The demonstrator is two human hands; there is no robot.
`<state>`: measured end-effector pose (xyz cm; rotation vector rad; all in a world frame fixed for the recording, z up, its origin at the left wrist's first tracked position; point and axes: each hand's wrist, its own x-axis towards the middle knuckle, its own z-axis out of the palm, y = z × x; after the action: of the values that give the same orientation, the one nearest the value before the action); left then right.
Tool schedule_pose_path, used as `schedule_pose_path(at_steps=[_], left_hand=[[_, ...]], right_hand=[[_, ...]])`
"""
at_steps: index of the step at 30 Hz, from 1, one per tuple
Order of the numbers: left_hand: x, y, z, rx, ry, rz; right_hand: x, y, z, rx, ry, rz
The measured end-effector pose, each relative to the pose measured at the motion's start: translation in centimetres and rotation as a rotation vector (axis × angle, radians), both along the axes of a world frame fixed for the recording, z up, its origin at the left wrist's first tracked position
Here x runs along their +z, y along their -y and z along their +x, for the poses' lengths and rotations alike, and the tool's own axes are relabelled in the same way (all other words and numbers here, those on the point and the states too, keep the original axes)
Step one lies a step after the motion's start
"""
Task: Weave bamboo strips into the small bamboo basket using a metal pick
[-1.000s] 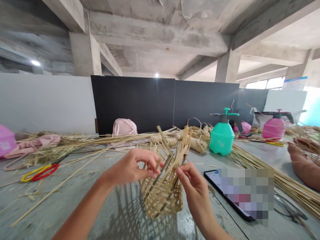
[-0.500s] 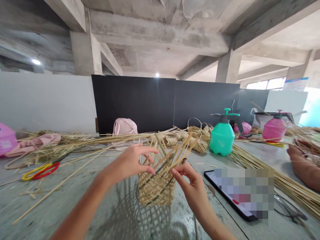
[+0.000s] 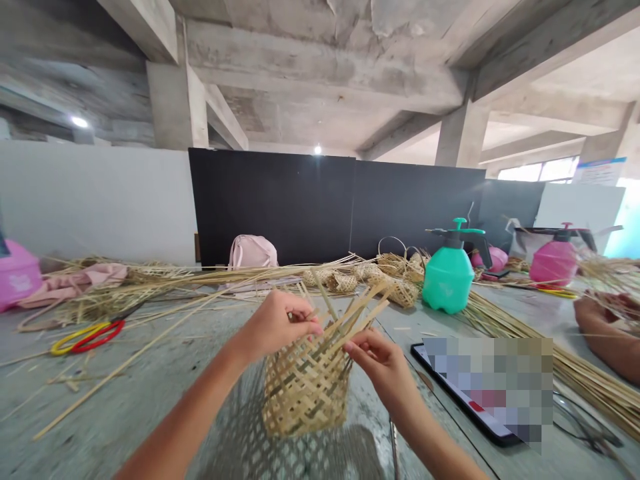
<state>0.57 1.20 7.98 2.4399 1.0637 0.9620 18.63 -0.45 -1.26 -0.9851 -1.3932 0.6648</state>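
A small half-woven bamboo basket point(image 3: 304, 390) stands on the grey table point(image 3: 150, 393) right in front of me, loose strip ends point(image 3: 357, 313) fanning up from its rim. My left hand point(image 3: 277, 325) is closed, fingers pinched on strips at the rim's left side. My right hand point(image 3: 379, 358) is at the rim's right side, thumb and fingers pinching a strip end.
A phone point(image 3: 480, 393) lies to the right of the basket. Yellow and red scissors point(image 3: 83, 337) lie at the left. Bamboo strips point(image 3: 540, 347) and small finished baskets point(image 3: 395, 280) cover the far table, with a green sprayer point(image 3: 450, 277) and a pink sprayer point(image 3: 553, 260). Another person's arm point(image 3: 603, 330) rests at the right edge.
The basket has come down from a tilted, lifted hold to stand lower and upright on the table. Both hands followed it and stayed pinched at the rim strips.
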Motion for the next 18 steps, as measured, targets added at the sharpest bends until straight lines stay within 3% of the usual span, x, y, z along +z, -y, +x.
schedule_pose_path(at_steps=[7, 13, 18], left_hand=[[-0.2, 0.4, 0.8, 0.024, 0.062, 0.076], [-1.0, 1.4, 2.6, 0.079, 0.345, -0.128], [-1.5, 0.8, 2.6, 0.032, 0.372, -0.112]], right_hand=[[0.9, 0.3, 0.6, -0.014, -0.013, -0.007], [1.8, 0.7, 1.7, -0.136, -0.046, 0.063], [1.3, 0.4, 1.5, -0.164, -0.039, 0.040]])
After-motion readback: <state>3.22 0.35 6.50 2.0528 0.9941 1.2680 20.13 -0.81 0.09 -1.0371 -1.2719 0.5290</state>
